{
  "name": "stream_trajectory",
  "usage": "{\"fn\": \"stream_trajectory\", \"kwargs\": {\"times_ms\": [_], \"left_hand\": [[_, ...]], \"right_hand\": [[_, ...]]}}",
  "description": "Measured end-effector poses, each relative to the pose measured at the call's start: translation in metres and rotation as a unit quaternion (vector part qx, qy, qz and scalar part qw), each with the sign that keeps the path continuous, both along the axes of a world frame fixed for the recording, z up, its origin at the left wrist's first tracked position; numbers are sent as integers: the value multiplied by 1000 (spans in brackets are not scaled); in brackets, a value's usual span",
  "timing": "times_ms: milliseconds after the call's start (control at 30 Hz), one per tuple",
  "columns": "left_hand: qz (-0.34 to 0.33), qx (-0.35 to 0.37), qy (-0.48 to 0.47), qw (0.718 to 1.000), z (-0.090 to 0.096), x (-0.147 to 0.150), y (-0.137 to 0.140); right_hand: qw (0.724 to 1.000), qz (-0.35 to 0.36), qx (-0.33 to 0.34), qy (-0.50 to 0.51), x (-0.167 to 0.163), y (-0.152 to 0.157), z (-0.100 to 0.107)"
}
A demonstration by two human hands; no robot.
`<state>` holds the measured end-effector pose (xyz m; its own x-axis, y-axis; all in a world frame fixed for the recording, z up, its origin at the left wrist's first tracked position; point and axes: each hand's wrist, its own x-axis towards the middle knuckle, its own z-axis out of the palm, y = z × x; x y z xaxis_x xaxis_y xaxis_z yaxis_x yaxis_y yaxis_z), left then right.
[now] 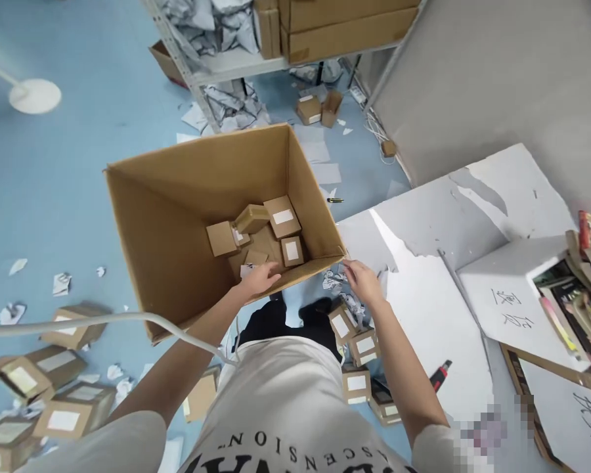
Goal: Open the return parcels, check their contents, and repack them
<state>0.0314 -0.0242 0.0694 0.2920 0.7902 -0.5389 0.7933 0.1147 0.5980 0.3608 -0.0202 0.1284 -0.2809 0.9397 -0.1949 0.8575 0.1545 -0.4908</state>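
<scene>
A large open cardboard box [192, 164] stands in front of me, its opening facing up toward me. Several small brown cartons [284, 217], some with white labels, lie at its bottom. Over the near rim reaches my left hand [260, 278], fingers stretched out and nothing visible in them; whether it touches the rim is unclear. At the box's near right corner, my right hand [364, 281] has its fingertips closed on the cardboard edge.
A white table [433, 309] with a red utility knife [440, 376] is on my right. Labelled cartons [64, 417] and paper scraps litter the blue floor. A metal shelf [246, 64] stands ahead. A white cable [148, 316] crosses my left arm.
</scene>
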Motion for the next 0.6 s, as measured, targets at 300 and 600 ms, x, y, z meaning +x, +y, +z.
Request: {"fn": "stream_trajectory", "kwargs": {"times_ms": [300, 600], "left_hand": [[22, -143, 121, 982, -48, -112, -19], [135, -148, 70, 977, -82, -131, -15]], "right_hand": [[962, 149, -156, -169, -107, 79, -30], [914, 216, -269, -215, -159, 152, -113]]}}
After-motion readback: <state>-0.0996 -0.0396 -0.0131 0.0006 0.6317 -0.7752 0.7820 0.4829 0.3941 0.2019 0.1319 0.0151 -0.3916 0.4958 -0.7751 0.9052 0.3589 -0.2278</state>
